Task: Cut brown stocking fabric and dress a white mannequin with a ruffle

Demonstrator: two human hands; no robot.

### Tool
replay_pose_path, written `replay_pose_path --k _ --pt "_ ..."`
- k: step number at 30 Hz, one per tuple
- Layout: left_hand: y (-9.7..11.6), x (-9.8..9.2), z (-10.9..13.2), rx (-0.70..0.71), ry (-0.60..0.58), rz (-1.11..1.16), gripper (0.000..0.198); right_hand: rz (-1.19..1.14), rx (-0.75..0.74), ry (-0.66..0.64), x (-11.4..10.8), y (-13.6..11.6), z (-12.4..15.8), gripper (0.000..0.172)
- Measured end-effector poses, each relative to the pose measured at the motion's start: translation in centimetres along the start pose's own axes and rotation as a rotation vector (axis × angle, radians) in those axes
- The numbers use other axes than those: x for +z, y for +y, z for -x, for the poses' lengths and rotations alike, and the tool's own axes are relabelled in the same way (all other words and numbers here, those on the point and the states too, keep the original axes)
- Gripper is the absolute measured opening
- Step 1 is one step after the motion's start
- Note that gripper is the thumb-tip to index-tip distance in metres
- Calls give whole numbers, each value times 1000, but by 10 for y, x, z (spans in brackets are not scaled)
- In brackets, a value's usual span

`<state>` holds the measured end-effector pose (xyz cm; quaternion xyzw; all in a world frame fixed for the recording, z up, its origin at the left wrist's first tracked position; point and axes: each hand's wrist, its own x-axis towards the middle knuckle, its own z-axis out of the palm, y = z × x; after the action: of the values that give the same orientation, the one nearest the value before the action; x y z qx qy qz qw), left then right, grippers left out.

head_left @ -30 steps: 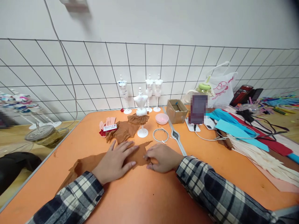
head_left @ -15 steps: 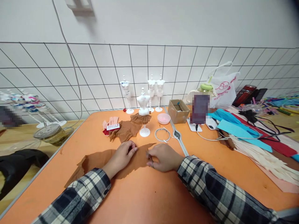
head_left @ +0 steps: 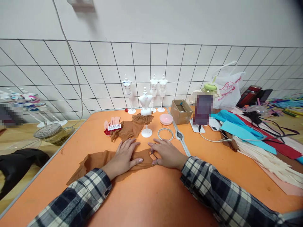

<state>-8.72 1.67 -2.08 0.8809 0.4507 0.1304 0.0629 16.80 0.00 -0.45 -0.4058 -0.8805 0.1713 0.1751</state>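
A long brown crinkled strip (head_left: 99,159), of crepe paper or thin cloth, lies flat on the orange table. My left hand (head_left: 124,157) rests palm down on its middle with the fingers spread. At the strip's right end, my right hand (head_left: 167,153) is partly curled around a small dark metal tool (head_left: 152,153) that looks like small scissors; most of it is hidden by the fingers. Just beyond the hands stands a white miniature dress form (head_left: 145,102) with a brown ruffle (head_left: 142,119) at its waist. A crumpled brown piece (head_left: 127,129) lies beside it.
Behind are several more small dress forms (head_left: 127,90), a pink bowl (head_left: 166,119), a cardboard box (head_left: 181,115) and a wire coil (head_left: 165,129). A phone (head_left: 203,109) stands to the right, near cables and coloured strips (head_left: 248,135). A glass jar (head_left: 50,134) sits at left.
My left hand has flattened, its fingers spreading out over the brown strip. My right hand's fingers have stretched forward, the dark tool still in it. The strip's right end looks pulled in under the hands.
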Motion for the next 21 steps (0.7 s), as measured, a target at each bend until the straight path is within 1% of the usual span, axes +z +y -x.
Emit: replay_pose_path --k 3,6,7,10,12,14,16,18,19,20,21 --pt "2 -2 2 -3 3 -21 55 -25 27 88 -4 0 1 34" --pt "8 -3 4 4 16 -22 56 -51 80 188 0 -4 -2 29" --pt "9 -3 4 12 20 -18 57 -42 100 197 2 -5 -4 28" --pt "13 -5 4 44 23 9 62 -3 142 170 7 -4 -7 23" --pt "15 -8 4 70 -10 53 63 -9 150 171 8 -3 -9 18" --pt "21 -12 4 74 -60 137 60 -84 115 190 8 -3 -8 17" --pt "29 -16 3 40 -72 244 56 -174 43 212 7 -5 -7 18" --pt "37 -19 2 8 -51 332 42 -221 -9 247 5 -8 -6 16" --pt "40 -19 1 -2 -53 371 31 -230 -12 277 4 -10 -6 14" --pt "42 -19 0 -27 -57 424 25 -243 -6 310 3 -11 -6 12" --pt "43 -19 -1 -70 -53 489 25 -267 9 347 2 -11 -5 10"
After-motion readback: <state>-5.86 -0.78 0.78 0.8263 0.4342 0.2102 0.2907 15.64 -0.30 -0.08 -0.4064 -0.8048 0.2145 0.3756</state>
